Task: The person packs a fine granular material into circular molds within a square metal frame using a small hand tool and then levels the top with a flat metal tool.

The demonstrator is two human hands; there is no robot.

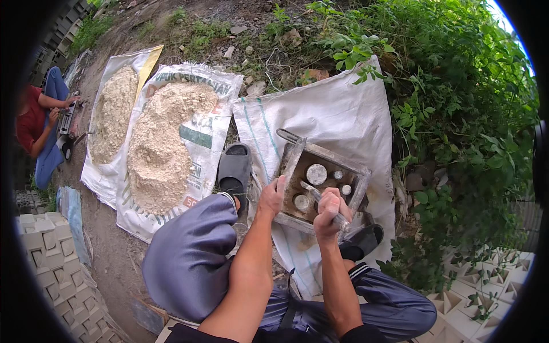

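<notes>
A square metal mould [361,192] with raised walls stands on a white woven sack [320,108] between my feet. Inside are brownish powder and several round pale pegs of different sizes, the largest peg [316,174] near the far wall. My left hand [272,198] grips the mould's left wall. In my right hand [331,212], the fingers are wrapped round a grey rod [310,190]. One end of that rod points down into the mould between the pegs; the other sticks out below my fist. A looped metal handle [290,136] juts from the mould's far left corner.
Two sacks to the left carry heaped pale powder [171,126] and a second powder heap [116,111]. Dark sandals [234,168] are on my feet. Another person [34,123] sits at far left. Plants [446,97] crowd the right; patterned blocks [54,257] stand lower left.
</notes>
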